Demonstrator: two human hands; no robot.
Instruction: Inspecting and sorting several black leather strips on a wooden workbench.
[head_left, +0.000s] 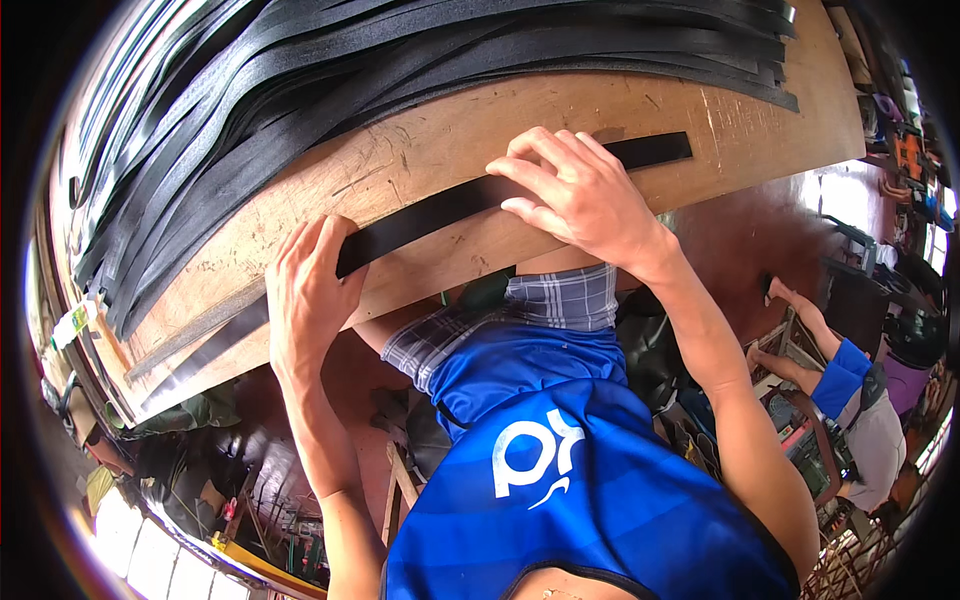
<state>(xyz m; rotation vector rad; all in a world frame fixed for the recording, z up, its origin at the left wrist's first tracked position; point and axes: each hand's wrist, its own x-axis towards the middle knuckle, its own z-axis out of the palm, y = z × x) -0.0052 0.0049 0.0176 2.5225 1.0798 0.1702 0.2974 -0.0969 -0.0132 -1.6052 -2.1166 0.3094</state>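
A long flat black strip (427, 217), seemingly leather or a similar sheet material, lies along the near part of a wooden board (480, 259). My left hand (307, 289) is across the strip at the left, fingers at its far edge and thumb at its near edge, gripping it. Further right, my right hand (581, 191) is over the strip with thumb and index finger apart; its other fingertips are partly hidden. The strip's right end (660, 150) shows beyond that hand, and its left part runs out beneath my left hand towards the board's corner.
Many black strips (315, 97) are heaped along the board's far side. A small white and green container (73, 324) is at the left end. To the right, another person (862, 409) is near a wooden frame and machinery. Dark material (180, 480) lies on the floor at left.
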